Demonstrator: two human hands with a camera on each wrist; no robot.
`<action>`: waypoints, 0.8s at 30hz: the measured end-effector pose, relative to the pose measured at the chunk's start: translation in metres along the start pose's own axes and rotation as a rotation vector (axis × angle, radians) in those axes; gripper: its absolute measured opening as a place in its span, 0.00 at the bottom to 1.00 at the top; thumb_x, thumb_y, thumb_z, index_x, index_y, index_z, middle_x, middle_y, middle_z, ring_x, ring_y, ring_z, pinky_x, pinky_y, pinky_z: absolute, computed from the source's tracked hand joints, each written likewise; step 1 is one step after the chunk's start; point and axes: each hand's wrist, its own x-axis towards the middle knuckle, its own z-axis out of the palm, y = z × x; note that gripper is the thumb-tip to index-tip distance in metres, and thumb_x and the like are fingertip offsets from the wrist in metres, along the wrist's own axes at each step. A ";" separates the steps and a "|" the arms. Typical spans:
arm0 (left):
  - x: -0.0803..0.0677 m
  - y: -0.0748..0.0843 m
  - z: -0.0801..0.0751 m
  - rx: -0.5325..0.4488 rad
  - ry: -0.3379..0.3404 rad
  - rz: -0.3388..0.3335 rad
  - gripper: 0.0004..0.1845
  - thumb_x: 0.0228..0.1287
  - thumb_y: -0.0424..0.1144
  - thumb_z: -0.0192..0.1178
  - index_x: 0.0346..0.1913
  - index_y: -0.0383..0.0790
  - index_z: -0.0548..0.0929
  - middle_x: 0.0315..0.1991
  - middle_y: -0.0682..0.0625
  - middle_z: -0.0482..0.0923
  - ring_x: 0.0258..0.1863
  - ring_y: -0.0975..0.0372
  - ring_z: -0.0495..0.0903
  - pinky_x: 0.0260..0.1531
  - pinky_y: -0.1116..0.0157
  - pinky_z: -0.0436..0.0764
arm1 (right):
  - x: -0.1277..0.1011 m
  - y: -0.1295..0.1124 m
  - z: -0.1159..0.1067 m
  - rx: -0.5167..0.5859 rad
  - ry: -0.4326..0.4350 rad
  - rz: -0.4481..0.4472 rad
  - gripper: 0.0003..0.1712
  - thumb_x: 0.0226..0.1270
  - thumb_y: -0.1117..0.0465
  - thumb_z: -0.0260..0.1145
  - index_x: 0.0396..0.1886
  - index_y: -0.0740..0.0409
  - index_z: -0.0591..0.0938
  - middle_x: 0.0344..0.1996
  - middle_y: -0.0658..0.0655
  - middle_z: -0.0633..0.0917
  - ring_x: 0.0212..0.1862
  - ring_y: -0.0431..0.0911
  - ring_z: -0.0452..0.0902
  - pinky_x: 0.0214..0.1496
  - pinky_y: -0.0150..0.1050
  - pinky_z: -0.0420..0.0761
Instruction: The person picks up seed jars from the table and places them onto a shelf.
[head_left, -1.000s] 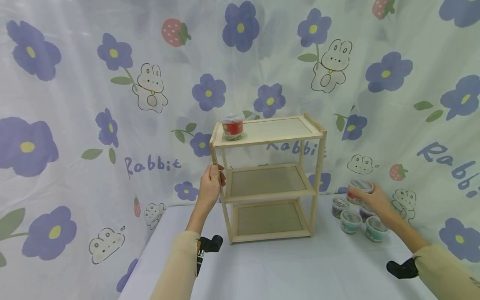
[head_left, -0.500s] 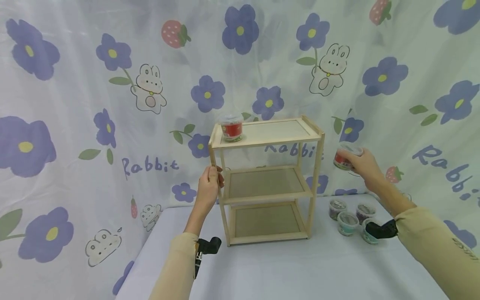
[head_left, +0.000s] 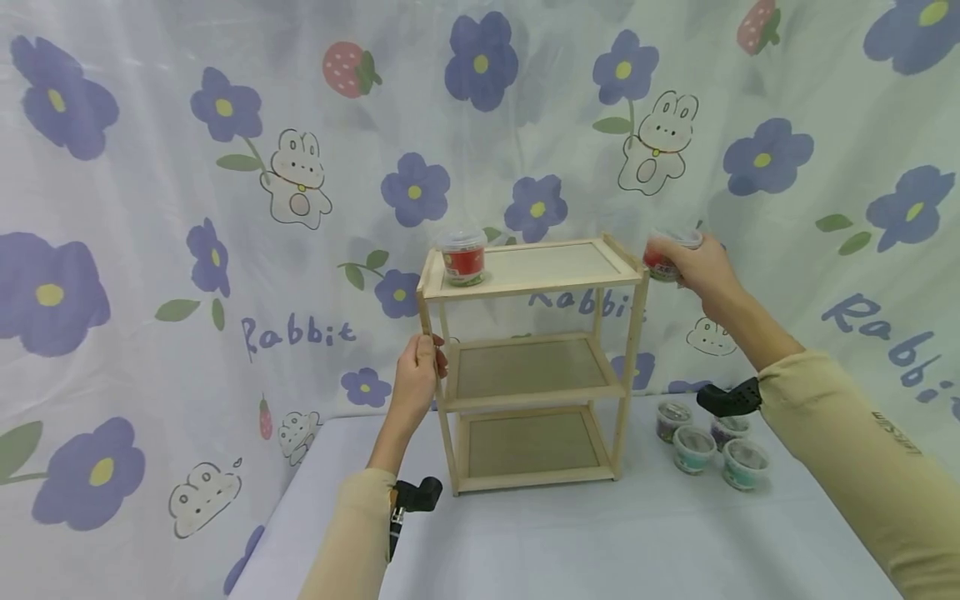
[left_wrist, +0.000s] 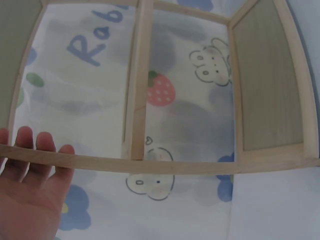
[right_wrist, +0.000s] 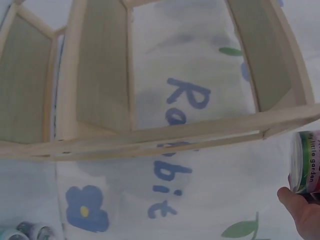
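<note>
A three-tier wooden shelf stands on the white table. My left hand grips its left front post, and in the left wrist view several fingertips curl over that post. My right hand holds a small clear-lidded plastic tub with a red label, raised beside the shelf's top right corner. Printed on this tub's side in the right wrist view is "My little garden". Another red-labelled tub sits on the top tier at the left.
Several lidded tubs stand grouped on the table right of the shelf, among them a teal one and a dark purple one. A curtain printed with flowers, rabbits and strawberries hangs behind the table.
My right hand has lifted the red-labelled tub from the group of tubs, up and leftward to the shelf's top level. My left hand stays on the post.
</note>
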 end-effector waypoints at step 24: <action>-0.001 0.000 0.000 0.018 -0.001 0.013 0.22 0.82 0.49 0.34 0.46 0.35 0.74 0.32 0.35 0.74 0.31 0.48 0.76 0.38 0.56 0.80 | 0.011 -0.062 0.050 0.106 -0.063 -0.112 0.46 0.66 0.43 0.65 0.74 0.60 0.58 0.64 0.59 0.69 0.62 0.48 0.66 0.68 0.45 0.66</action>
